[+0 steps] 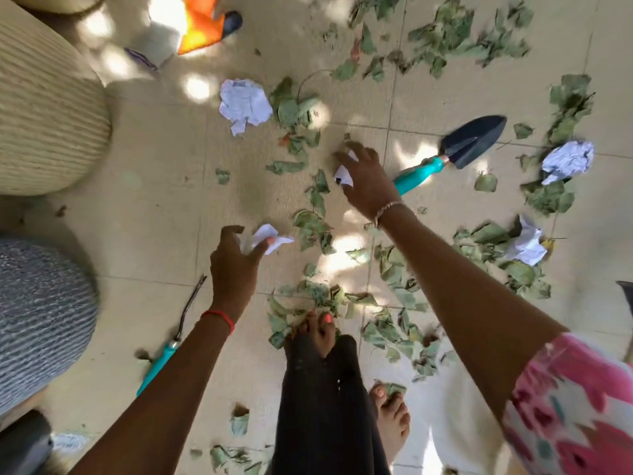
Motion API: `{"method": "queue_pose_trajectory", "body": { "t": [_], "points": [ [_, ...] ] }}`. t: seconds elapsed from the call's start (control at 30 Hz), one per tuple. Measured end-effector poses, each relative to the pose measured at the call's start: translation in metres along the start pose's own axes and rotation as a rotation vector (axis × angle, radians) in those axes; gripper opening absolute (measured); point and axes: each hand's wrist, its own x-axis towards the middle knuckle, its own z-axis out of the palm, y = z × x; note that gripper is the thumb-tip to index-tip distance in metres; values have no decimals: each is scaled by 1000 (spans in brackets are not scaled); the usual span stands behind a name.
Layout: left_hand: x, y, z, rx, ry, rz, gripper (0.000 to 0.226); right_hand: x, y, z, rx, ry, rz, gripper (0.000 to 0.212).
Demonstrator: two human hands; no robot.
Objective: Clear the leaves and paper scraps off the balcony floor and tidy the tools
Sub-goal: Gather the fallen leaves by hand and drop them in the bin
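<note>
Dry green leaves (442,39) lie scattered over the tiled floor (154,159), thickest at the right and by my feet. My left hand (233,265) grips a crumpled white paper scrap (265,236). My right hand (366,176) reaches down and pinches a small white scrap (343,175). More crumpled paper lies on the floor: one ball (245,102) at upper centre, one (567,161) at the right, one (527,246) among leaves. A teal-handled trowel (472,142) lies just right of my right hand. A teal-handled hand fork (171,344) lies under my left forearm.
A cream ribbed pot (44,114) and a grey ribbed pot (37,317) stand at the left. An orange object (200,25) sits at the top beside a white item. My bare feet (390,419) stand among leaves at bottom centre.
</note>
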Motion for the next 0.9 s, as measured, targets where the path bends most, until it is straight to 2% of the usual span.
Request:
{"method": "queue_pose_trajectory", "body": {
  "t": [0.07, 0.17, 0.27, 0.33, 0.43, 0.5, 0.57, 0.6, 0.7, 0.8, 0.83, 0.9],
  "points": [
    [2, -11, 11, 139, -97, 103, 60, 10, 2, 6, -171, 1, -42, 47],
    [17, -31, 21, 223, -200, 211, 70, 9, 2, 13, -250, 55, -23, 33],
    [21, -42, 26, 290, -237, 271, 46, 0, 2, 15, -225, 100, -8, 28],
    [23, -41, 25, 397, -171, 292, 32, -10, 3, 12, -179, 101, 1, 24],
    [14, -22, 22, 312, -115, 324, 11, -31, 3, 7, 77, 174, 63, 14],
    [3, -4, 17, 129, -157, 244, 5, -52, -6, 0, 330, 305, 123, 10],
    [-7, 18, 13, -111, -261, 61, 2, -79, -22, -6, 535, 456, 157, 11],
    [-13, 29, 13, -259, -314, -48, 9, -92, -30, -7, 586, 498, 166, 12],
    [-42, 70, 15, -610, -454, -360, 27, -137, -53, -12, 662, 523, 207, 16],
    [-70, 105, 23, -861, -565, -558, 25, -173, -68, -23, 742, 496, 283, 18],
    [-78, 116, 28, -904, -589, -584, 24, -182, -69, -29, 730, 513, 293, 18],
    [-94, 133, 40, -797, -593, -590, 27, -197, -62, -44, 712, 540, 262, 20]
  ]
}}
